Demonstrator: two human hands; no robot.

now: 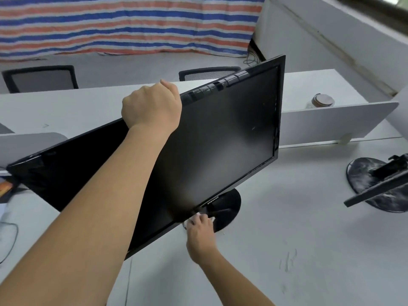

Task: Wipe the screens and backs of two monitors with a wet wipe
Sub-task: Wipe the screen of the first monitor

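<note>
Monitor [220,133] top edge in grip of left hand [152,107], wet wipe [186,225] in grip of right hand [202,233] (jar [322,101] contents unclear)

The monitor [220,133] gripped by the left hand [152,107] is glossy black, and the wipe [199,214] in the right hand [201,233] is white. Far behind both grips there's a tarp [123,23] with blue, orange-red and white stripes.

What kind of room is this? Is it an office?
Probably an office: long white desks split by low divider panels, mesh-backed chairs behind them, and two monitors on the near desk.
</note>
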